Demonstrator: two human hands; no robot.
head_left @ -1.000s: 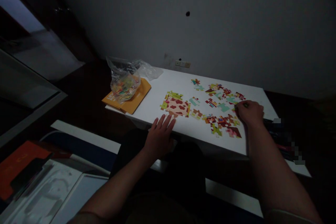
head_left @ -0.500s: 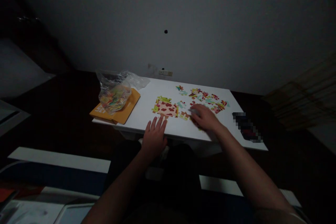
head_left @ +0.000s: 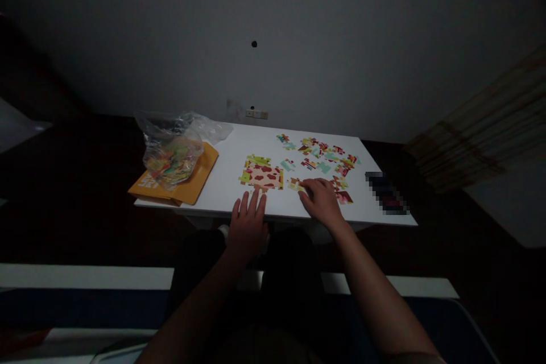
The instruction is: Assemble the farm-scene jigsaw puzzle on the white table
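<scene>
White table (head_left: 239, 151) is carrying everything. Left hand (head_left: 247, 222) is lying flat at the near edge, fingers spread, tips just short of the assembled puzzle block (head_left: 262, 173). Right hand (head_left: 321, 200) is lying knuckles-up beside it, fingertips touching a loose piece (head_left: 294, 184); can't tell if it's pinching it. Scattered puzzle pieces (head_left: 326, 153) are lying further back right, a blurred dark object (head_left: 386, 192) sitting near the right edge. Far left, a clear plastic bag (head_left: 173, 148) of pieces is resting on an orange envelope (head_left: 191, 182).
</scene>
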